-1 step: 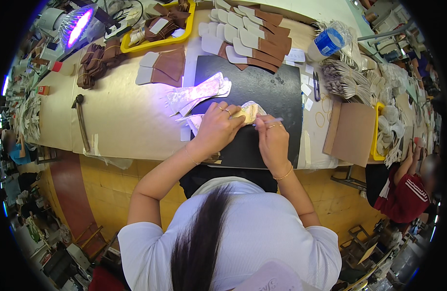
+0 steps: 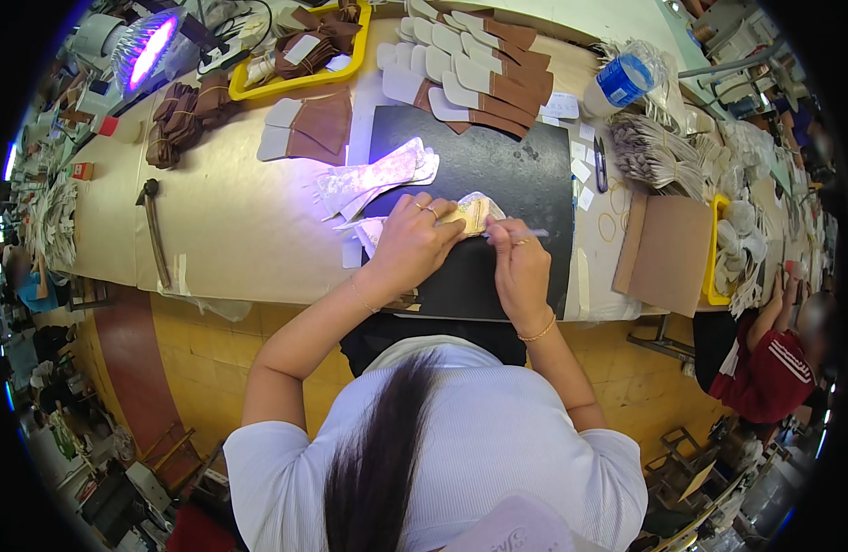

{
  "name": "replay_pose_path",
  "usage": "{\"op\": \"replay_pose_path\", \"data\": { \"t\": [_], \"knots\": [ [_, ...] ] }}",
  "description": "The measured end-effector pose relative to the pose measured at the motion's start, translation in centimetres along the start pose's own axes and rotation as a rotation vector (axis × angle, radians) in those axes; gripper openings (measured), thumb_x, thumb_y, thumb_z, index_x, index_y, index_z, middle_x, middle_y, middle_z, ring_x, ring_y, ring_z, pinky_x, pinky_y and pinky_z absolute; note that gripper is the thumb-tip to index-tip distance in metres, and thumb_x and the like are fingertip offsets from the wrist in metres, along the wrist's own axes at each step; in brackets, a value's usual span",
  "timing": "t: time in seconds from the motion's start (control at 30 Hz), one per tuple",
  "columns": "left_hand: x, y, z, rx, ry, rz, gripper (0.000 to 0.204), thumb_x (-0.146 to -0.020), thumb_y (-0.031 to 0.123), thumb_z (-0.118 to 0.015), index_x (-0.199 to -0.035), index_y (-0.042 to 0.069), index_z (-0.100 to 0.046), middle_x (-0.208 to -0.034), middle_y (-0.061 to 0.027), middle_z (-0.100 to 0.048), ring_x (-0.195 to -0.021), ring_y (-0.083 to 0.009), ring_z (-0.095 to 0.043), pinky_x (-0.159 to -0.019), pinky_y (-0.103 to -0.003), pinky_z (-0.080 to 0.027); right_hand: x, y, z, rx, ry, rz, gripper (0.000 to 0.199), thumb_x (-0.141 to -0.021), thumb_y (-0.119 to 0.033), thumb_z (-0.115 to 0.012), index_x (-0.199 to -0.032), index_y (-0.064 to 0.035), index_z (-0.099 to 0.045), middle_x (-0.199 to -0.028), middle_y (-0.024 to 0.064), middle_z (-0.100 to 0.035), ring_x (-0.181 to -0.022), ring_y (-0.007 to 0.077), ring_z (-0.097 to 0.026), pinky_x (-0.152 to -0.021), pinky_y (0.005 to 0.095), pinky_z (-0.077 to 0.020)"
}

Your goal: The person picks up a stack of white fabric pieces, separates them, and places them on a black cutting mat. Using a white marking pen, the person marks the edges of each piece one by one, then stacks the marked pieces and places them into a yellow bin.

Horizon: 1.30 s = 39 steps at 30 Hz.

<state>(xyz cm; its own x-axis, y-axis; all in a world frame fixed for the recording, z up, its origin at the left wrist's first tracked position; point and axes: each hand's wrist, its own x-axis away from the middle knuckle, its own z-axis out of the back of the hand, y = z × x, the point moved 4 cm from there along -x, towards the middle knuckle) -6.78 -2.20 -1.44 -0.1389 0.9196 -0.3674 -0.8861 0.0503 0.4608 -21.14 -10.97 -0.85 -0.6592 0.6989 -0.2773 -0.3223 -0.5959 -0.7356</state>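
Note:
My left hand (image 2: 413, 237) presses a small yellowish flat piece (image 2: 472, 219) down on a pale cut piece (image 2: 486, 200), its fingers bent and close together. Both lie on a black mat (image 2: 534, 175). A thin, pale, pen-like stick (image 2: 538, 233) is pinched in my right hand (image 2: 521, 269), its near end beside the right edge of the yellowish piece. My palm hides much of the pale piece. Just beyond my left hand, several whitish cut pieces (image 2: 387, 173) lie stacked under purplish light.
Rows of brown-and-white pieces (image 2: 488, 78) lie beyond the mat. A yellow tray (image 2: 299, 81), a lamp (image 2: 148, 51) and a hammer (image 2: 155, 235) stand or lie leftward. A bottle (image 2: 617, 83), scissors (image 2: 600, 164) and a cardboard flap (image 2: 663, 250) are at right. Another person (image 2: 769, 373) sits far right.
My right hand has shifted slightly to the right with the pen-like stick. My left hand and the pieces under it stay in place.

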Motion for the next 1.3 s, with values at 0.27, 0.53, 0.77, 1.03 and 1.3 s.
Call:
{"op": "replay_pose_path", "data": {
  "t": [0.27, 0.53, 0.77, 1.03, 1.3],
  "knots": [
    [-0.9, -2.3, 0.4, 0.294, -0.036, 0.192, 0.025, -0.078, 0.014, -0.082, -0.095, 0.005, -0.066, -0.106, -0.0084, -0.065, -0.097, -0.0275, -0.063, -0.085, -0.038, -0.051, -0.8, 0.1, 0.8, -0.185, 0.151, 0.036, 0.015, -0.104, -0.013, -0.056, -0.103, -0.0004, -0.064, -0.095, 0.0140, -0.064, -0.082, 0.0293, -0.065, -0.074, 0.0351, -0.0520],
    [-1.5, -5.8, 5.7, 0.348, 0.028, 0.401, 0.026, -0.078, 0.012, -0.083, -0.098, 0.004, -0.068, -0.106, -0.0094, -0.064, -0.096, -0.0250, -0.065, -0.085, -0.034, -0.052, -0.7, 0.1, 0.1, -0.233, 0.111, 0.071, 0.017, -0.105, -0.014, -0.054, -0.104, 0.0001, -0.064, -0.097, 0.0135, -0.064, -0.086, 0.0279, -0.065, -0.079, 0.0348, -0.0516],
    [-1.0, -8.3, 7.8, 0.045, 0.009, 0.390, 0.023, -0.083, 0.016, -0.080, -0.099, 0.003, -0.069, -0.106, -0.0085, -0.065, -0.099, -0.0290, -0.064, -0.086, -0.037, -0.051, -0.5, 0.4, -0.4, -0.178, 0.060, 0.035, 0.027, -0.109, -0.019, -0.047, -0.105, 0.0011, -0.065, -0.100, 0.0123, -0.065, -0.091, 0.0230, -0.066, -0.085, 0.0325, -0.0516],
    [-1.2, -5.5, 3.6, 0.158, 0.043, 0.192, 0.019, -0.081, 0.016, -0.081, -0.096, 0.005, -0.075, -0.105, -0.0101, -0.069, -0.095, -0.0291, -0.067, -0.083, -0.039, -0.054, -0.5, 0.9, -0.1, -0.211, 0.092, -0.028, 0.025, -0.109, -0.019, -0.047, -0.106, 0.0005, -0.063, -0.099, 0.0123, -0.064, -0.091, 0.0237, -0.066, -0.083, 0.0327, -0.0520],
    [0.2, -1.1, 1.1, 0.111, 0.026, 0.048, 0.016, -0.082, 0.018, -0.078, -0.094, 0.008, -0.077, -0.107, -0.0073, -0.069, -0.099, -0.0263, -0.062, -0.087, -0.040, -0.048, -0.3, 1.6, -0.8, -0.336, 0.128, -0.113, 0.023, -0.108, -0.019, -0.049, -0.106, -0.0004, -0.063, -0.100, 0.0130, -0.063, -0.088, 0.0251, -0.067, -0.080, 0.0329, -0.0523]
  ]
}}
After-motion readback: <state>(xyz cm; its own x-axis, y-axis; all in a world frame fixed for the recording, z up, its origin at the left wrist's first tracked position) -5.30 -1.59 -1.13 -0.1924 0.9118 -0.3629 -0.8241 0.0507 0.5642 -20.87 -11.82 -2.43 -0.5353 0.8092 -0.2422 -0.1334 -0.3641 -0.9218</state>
